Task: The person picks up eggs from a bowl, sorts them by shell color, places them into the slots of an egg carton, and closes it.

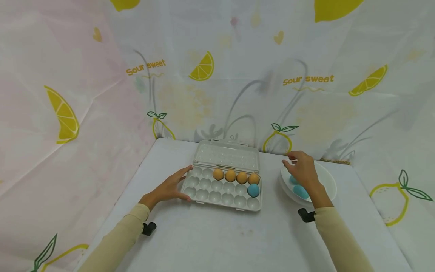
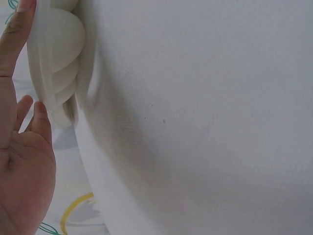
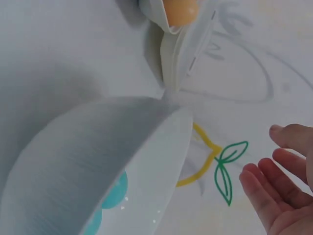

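Note:
My left hand (image 1: 168,187) holds the left end of a clear plastic egg carton (image 1: 216,197), thumb at the front corner and fingers at the back corner. The left wrist view shows the thumb and fingertips against the carton's rim (image 2: 41,54). Several orange eggs (image 1: 230,175) fill the right part of its back row. One blue egg (image 1: 253,190) sits in the middle row at the right end. My right hand (image 1: 303,169), with nothing between its loosely bent fingers, is over a white bowl (image 1: 327,181). Blue eggs (image 1: 300,191) lie in the bowl, partly hidden by that hand.
The carton's lid (image 1: 227,154) lies flipped back behind the tray, near the wall. A white cloth (image 1: 217,241) covers the table. Lemon-printed sheets (image 1: 238,94) hang close behind and at both sides.

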Demonstrator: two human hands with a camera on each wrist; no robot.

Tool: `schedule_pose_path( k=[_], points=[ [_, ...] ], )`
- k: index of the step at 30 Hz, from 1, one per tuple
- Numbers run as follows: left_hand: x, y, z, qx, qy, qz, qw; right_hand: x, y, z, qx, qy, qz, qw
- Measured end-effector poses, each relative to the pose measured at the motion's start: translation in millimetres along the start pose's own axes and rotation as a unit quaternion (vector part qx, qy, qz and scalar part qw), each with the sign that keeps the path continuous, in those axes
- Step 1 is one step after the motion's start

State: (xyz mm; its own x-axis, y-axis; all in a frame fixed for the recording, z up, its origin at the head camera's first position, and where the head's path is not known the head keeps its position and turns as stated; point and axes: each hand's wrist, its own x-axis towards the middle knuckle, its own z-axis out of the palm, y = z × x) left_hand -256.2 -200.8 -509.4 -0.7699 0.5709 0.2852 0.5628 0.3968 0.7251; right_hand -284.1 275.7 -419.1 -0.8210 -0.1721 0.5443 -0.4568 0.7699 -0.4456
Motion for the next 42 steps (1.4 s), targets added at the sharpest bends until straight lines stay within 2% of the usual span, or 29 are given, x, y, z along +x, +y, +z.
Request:
schedule_pose_path(
  k=[5, 9, 14, 18, 22, 29, 34, 42],
  points=[
    [-0.2, -18.2, 1.5, 0.009, 0.000, -0.016, 0.9998, 12.6, 10.2, -12.3, -0.021, -0.024, 0.023, 0.9992],
    [-0.2, -21.5, -0.4, 0.011, -0.010, -0.016, 0.9998, 18.1, 18.3, -21.5, -0.044, -0.064, 0.053, 0.9956],
    [0.2, -21.4, -1.2, 0.019, -0.014, -0.021, 0.9995, 23.4, 34.6, -27.8, -0.042, -0.129, 0.098, 0.9858],
    [0.5, -22.9, 0.6, 0.022, -0.013, -0.013, 0.9996, 26.7, 48.1, -31.1, -0.041, -0.175, 0.138, 0.9740],
    [-0.2, -22.9, 4.3, 0.021, -0.015, 0.001, 0.9997, 26.3, 53.5, -34.8, -0.041, -0.222, 0.185, 0.9565],
    [-1.7, -22.8, 7.2, 0.024, -0.013, 0.003, 0.9996, 21.4, 60.7, -34.6, -0.012, -0.307, 0.285, 0.9077],
    [0.4, -24.7, 4.6, 0.028, -0.014, 0.004, 0.9995, 21.6, 72.0, -30.1, 0.012, -0.325, 0.338, 0.8832],
    [1.1, -22.0, -0.3, 0.025, -0.016, -0.004, 0.9995, 22.3, 83.7, -24.8, 0.022, -0.366, 0.388, 0.8455]
  ],
)
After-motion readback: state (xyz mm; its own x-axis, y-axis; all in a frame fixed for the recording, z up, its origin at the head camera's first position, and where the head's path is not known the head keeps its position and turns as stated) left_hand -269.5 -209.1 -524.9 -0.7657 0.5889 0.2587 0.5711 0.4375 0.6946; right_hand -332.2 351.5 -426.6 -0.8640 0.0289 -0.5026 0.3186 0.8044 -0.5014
